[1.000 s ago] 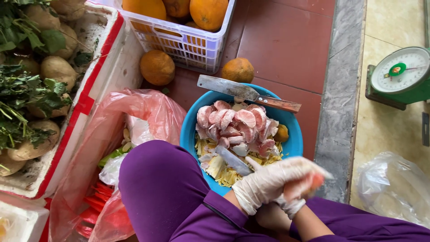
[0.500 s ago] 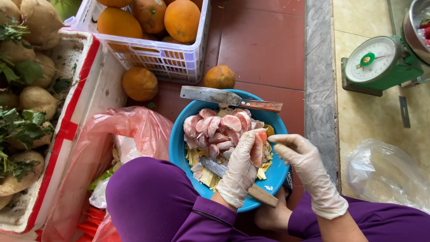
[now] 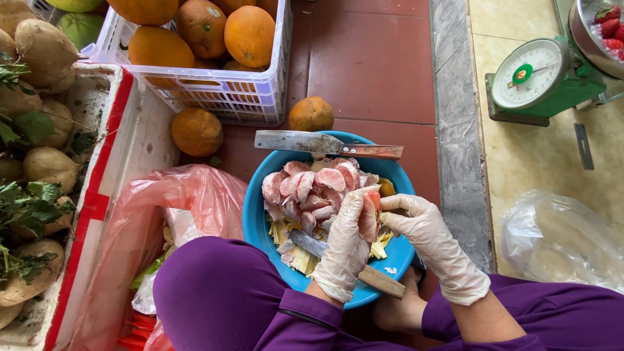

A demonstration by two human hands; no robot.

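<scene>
Gloved hands grip pink segment — over blue basin.

Cleaver bars the bowl's far rim; tiled floor beyond lies open

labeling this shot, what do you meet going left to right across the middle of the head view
foam box → pink bag → blue bowl → left hand → pomelo segment → right hand → stone strip → clear bag
</scene>
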